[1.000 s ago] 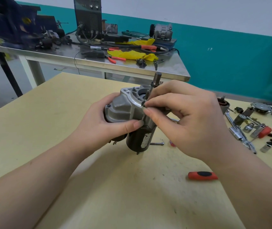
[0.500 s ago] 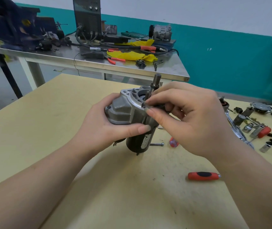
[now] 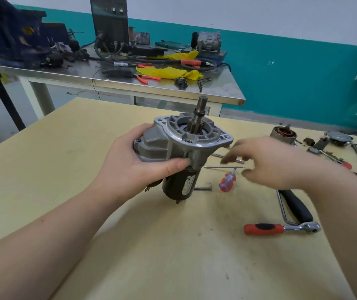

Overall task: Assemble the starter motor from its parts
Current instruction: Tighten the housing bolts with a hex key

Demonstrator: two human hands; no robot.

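Note:
The starter motor point(image 3: 184, 146) stands upright on the yellow table point(image 3: 86, 131), silver nose housing on top, black body below, pinion and shaft pointing up. My left hand point(image 3: 134, 165) grips the housing from the left, thumb across its front. My right hand point(image 3: 266, 161) is blurred, off to the right of the motor, fingers spread and loosely bent, holding nothing that I can see. Under it lie a long thin bolt point(image 3: 224, 167) and a small clear-handled screwdriver point(image 3: 227, 181). A short bolt point(image 3: 203, 188) lies beside the motor's base.
A red-handled ratchet point(image 3: 281, 228) and a black-handled crank tool point(image 3: 295, 205) lie at the front right. An armature point(image 3: 282, 134), sockets and small parts are scattered at the far right. A steel table point(image 3: 130, 83) with tools, cables and a yellow rag stands behind.
My right hand has let go of the top of the housing and moved away to the right, over the tools. The left hand still holds the motor, now seen uncovered.

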